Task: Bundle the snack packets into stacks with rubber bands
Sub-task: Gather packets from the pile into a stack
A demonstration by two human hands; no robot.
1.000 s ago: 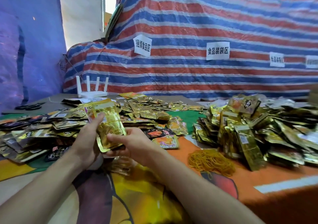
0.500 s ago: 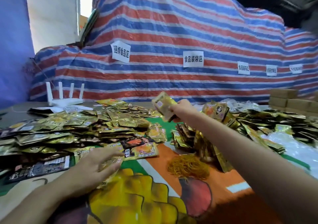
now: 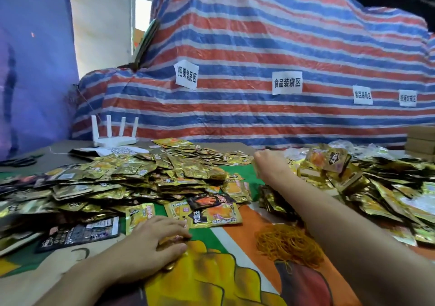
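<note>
Loose snack packets (image 3: 141,176), mostly gold foil with a few black ones, are lying in a wide heap across the left half of the table. They are spreading from 9 to 12 o'clock of the left hand (image 3: 153,242). That hand is resting palm down at the heap's near edge, fingers loosely spread. It is pressing on a gold packet (image 3: 174,241) that is showing between fingers and thumb, and is not closing round it. Two orange-fronted packets (image 3: 216,214) are lying flat just beyond the fingertips, at 1 o'clock.

The right hand (image 3: 268,162) is reaching far forward, at 1 o'clock from the left hand. It is touching the near-left edge of a second heap (image 3: 353,183) of gold packets on the right. Its back is facing the camera and hiding the fingers. A strip of foil is showing at its left side; cannot tell whether it is gripping anything.

A tangled orange mound of rubber bands (image 3: 289,244) is sitting at 3 o'clock from the left hand, just beside the right forearm and apart from both hands.

Outward:
- A printed tablecloth (image 3: 211,277) is covering the table.
- A white router (image 3: 113,138) is standing at 11 o'clock.
- Scissors (image 3: 18,161) are lying far out at 9 o'clock.
- A striped tarp (image 3: 259,47) is hanging behind, carrying paper labels (image 3: 287,82).
- Cardboard boxes (image 3: 421,141) are stacking at the far right.
</note>
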